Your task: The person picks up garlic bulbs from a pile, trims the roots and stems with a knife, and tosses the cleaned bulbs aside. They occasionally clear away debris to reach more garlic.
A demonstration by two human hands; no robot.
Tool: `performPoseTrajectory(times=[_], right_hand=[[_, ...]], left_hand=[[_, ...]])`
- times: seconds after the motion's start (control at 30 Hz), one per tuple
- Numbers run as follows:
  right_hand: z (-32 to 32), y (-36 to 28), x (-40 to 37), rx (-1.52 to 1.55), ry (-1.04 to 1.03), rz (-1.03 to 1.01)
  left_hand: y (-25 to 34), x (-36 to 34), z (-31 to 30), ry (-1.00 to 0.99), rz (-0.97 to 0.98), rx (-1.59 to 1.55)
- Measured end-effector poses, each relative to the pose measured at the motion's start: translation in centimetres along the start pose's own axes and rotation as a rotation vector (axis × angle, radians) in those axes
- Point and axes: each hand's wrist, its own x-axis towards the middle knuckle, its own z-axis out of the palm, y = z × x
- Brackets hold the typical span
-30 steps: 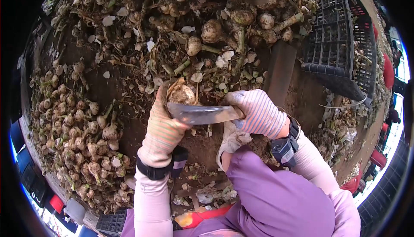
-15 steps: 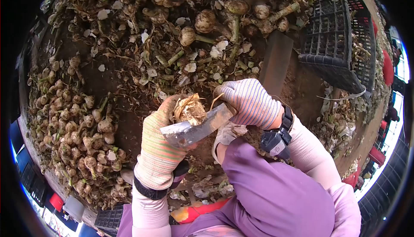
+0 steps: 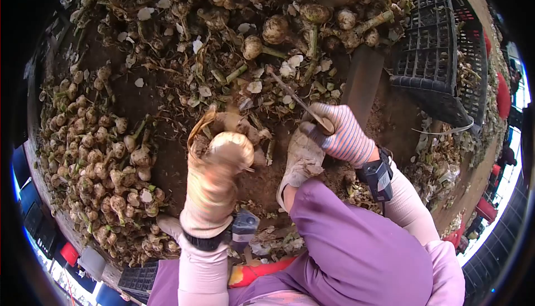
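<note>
My left hand (image 3: 214,180), in a striped knit glove and smeared by motion, is closed on a garlic bulb (image 3: 237,144) that shows its pale side. Dry brown leaves hang beside the bulb. To the right, my right hand (image 3: 343,133), also gloved, grips the handle of a knife (image 3: 298,97). Its blade, seen nearly edge-on, points up and left, apart from the bulb. Below the right hand is a foot in a dirty pale covering (image 3: 301,158).
Trimmed bulbs (image 3: 95,167) lie heaped at the left. Untrimmed garlic with stalks (image 3: 276,30) spreads across the top. A black plastic crate (image 3: 426,44) stands at the upper right, near a dark flat bar (image 3: 362,80). Purple-clad legs (image 3: 356,239) fill the lower middle.
The knife has left the bulb and swung to point up and left. My left hand has turned with the bulb, and my right hand has shifted slightly right and down.
</note>
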Motion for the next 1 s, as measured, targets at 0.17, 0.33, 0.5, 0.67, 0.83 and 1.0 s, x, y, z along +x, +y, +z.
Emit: performPoseTrajectory(times=[0.17, 0.33, 0.5, 0.67, 0.83, 1.0], right_hand=[[2.0, -0.9, 0.1, 0.319, -0.129, -0.053], [3.9, 2.6, 0.5, 0.168, -0.219, 0.069], [1.4, 0.5, -0.7, 0.606, -0.085, 0.257], [1.3, 1.0, -0.5, 0.59, -0.025, 0.267], [0.7, 1.3, -0.9, 0.669, 0.033, 0.342], [0.0, 1.7, -1.4, 0.703, 0.109, 0.411]], left_hand=[[-2.4, 1.9, 1.0, -0.494, -0.047, -0.926], [-1.2, 1.9, 0.6, -0.895, 0.167, -1.064], [8.0, -0.8, -14.5, -0.771, 0.291, -1.172], [4.1, 3.3, -8.5, -0.164, 0.225, -1.284], [-2.4, 15.7, 5.6, 0.4, -0.5, -1.005], [-4.0, 21.2, 4.4, 0.058, -0.332, -0.687]])
